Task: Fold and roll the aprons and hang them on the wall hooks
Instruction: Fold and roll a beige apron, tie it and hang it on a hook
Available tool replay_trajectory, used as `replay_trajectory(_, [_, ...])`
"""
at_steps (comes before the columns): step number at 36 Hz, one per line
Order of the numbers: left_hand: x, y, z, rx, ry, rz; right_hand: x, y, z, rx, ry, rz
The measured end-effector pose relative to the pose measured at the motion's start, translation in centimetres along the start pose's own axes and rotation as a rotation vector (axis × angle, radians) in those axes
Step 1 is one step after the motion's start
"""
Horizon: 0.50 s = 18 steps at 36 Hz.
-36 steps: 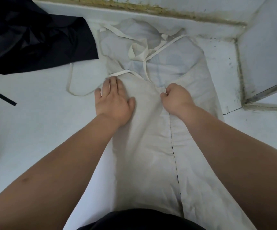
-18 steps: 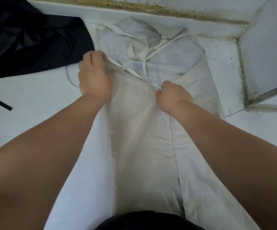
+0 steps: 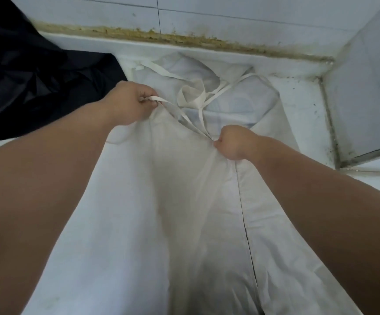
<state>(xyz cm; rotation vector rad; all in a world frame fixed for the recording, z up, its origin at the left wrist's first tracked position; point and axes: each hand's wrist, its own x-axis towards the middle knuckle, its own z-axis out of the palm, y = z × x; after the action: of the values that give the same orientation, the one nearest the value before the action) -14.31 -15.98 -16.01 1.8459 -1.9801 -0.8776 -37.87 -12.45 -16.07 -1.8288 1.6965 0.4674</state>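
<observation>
Item: white apron [image 3: 184,212], centre frame, laid lengthwise on counter [image 3: 302,114]. Left hand [image 3: 127,104]: fingers curled, pinching strap [image 3: 159,99] and apron corner. Right hand [image 3: 234,145]: fist clenched on fold edge. Advice: keep edges aligned, tension even, straps tucked inside fold. Dark cloth [image 3: 36,87]: upper left.

The white counter [image 3: 302,114] runs back to a low ledge [image 3: 139,45] under a tiled wall [image 3: 230,7], with a brown, stained seam between them. A pale apron [image 3: 184,212] lies lengthwise on it, from the near edge up to the ledge, its straps [image 3: 198,98] tangled on the far part. A dark cloth [image 3: 36,87] lies crumpled at the back left, just beside the apron.
</observation>
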Motion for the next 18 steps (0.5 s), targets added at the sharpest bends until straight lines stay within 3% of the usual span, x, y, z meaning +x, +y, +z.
replay_trajectory(11, [1.8,1.3,-4.8,0.347,-0.283,-0.013,0.2,-1.8,-2.0,-0.120,-0.091,0.075])
replay_trajectory(16, [2.3,1.6,-4.6,0.911,-0.056,0.048,0.8,-1.8,-1.4,-0.128,-0.075,-0.001])
replay_trajectory(18, [2.3,1.8,-2.9,0.953,0.035,0.060,1.0,-1.7,-1.5,-0.091,-0.103,0.002])
